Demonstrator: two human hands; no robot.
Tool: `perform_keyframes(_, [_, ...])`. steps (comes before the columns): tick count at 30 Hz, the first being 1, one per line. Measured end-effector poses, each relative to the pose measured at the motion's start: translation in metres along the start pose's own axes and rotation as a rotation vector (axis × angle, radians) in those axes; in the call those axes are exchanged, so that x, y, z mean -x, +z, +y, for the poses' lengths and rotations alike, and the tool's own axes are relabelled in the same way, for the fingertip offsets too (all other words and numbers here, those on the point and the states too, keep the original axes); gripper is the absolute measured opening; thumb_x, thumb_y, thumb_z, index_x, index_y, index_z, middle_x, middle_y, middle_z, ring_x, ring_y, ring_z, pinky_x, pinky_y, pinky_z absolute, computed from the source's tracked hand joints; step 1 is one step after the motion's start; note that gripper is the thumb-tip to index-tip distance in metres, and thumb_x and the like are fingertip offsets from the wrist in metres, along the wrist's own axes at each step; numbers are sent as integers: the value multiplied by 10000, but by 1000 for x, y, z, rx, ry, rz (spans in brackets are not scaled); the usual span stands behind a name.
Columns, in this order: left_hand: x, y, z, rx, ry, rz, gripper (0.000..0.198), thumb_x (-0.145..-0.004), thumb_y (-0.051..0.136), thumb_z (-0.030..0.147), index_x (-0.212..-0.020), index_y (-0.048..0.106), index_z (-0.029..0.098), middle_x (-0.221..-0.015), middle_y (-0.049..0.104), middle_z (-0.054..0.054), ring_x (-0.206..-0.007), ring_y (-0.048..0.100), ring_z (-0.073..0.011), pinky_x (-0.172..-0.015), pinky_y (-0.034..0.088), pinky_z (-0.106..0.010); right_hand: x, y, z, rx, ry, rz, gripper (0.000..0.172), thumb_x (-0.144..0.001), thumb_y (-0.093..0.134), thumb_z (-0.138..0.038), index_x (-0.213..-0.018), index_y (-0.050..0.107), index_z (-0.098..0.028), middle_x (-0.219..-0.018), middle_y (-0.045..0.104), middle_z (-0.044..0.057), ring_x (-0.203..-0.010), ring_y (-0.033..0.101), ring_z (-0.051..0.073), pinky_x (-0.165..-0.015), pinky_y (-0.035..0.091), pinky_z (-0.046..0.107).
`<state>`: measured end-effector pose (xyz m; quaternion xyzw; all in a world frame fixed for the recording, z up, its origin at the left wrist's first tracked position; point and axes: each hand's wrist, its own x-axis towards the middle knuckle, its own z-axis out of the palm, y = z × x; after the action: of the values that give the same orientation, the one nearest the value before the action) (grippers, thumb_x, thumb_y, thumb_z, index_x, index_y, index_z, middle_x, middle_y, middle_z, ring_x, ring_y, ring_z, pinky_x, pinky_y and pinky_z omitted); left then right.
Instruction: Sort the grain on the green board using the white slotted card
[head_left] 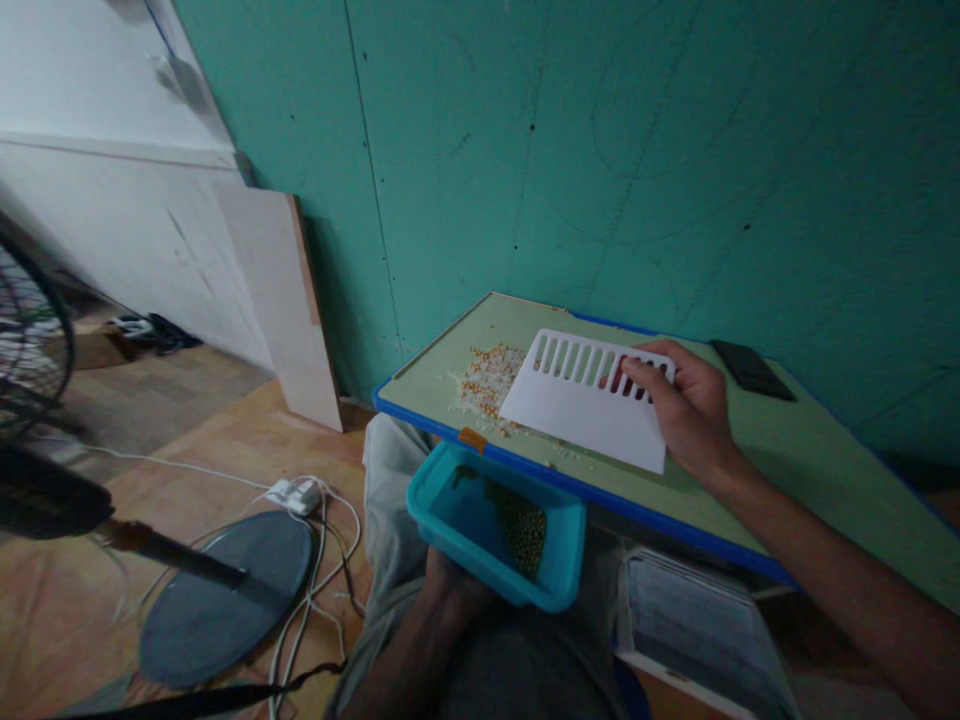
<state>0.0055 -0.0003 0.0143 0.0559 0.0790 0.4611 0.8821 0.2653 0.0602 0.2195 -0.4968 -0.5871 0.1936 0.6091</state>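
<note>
In my right hand (694, 410) is a flat white plastic panel (577, 400) with a row of slots along its upper edge; my thumb lies over the slotted end. The panel is tilted above the table, its left edge beside a scattered heap of yellow kernels and white grains (487, 380). Below the table's front edge, my left hand (454, 585) supports a turquoise plastic tub (442, 540) from underneath, fingers mostly hidden. Small greenish round beans (525, 530) lie gathered toward the tub's right side.
The pale green table (810, 490) has a blue rim and an orange patch on its front edge. A dark flat object (750, 370) lies at its back right. Left on the floor are a fan's round base (225, 600), cables and a power strip (294, 494). A green wall stands behind.
</note>
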Motion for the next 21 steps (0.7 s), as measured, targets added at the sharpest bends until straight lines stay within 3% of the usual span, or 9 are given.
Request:
perform_keyframes(5, [1,-8,-3,47,-15,-8,499,-1149,539,429,-1129,1003,243,-1119,991,-169,-1345,908,-395,-1377,587,-580,1,0,-2,40,-36,4,295,-871,951,-560,-884,811,-300,-714,807,2,-608,706,216,-565,504,322])
perform_keyframes(13, [11,33,-2,83,-25,151,617,-1224,474,532,-1200,996,203,-910,962,-137,-1167,937,-397,-1301,641,-606,2,-2,-1,39,-16,-22,321,-875,961,-580,-905,803,-302,-725,817,5,-600,716,221,-555,508,322])
perform_keyframes(17, [10,28,-3,91,-32,91,538,-1201,500,429,-1191,982,190,-916,958,-130,-1021,929,-356,-1253,665,-563,3,-3,-1,26,-20,-13,319,-884,963,-571,-913,796,-301,-736,824,3,-618,754,231,-565,547,330])
perform_keyframes(21, [7,20,-5,103,-15,25,576,-1211,486,484,-1172,973,179,-762,900,-105,-870,905,-327,-1236,669,-546,4,-4,-1,22,-14,-39,319,-930,946,-579,-930,781,-306,-720,810,-1,-630,779,246,-575,566,338])
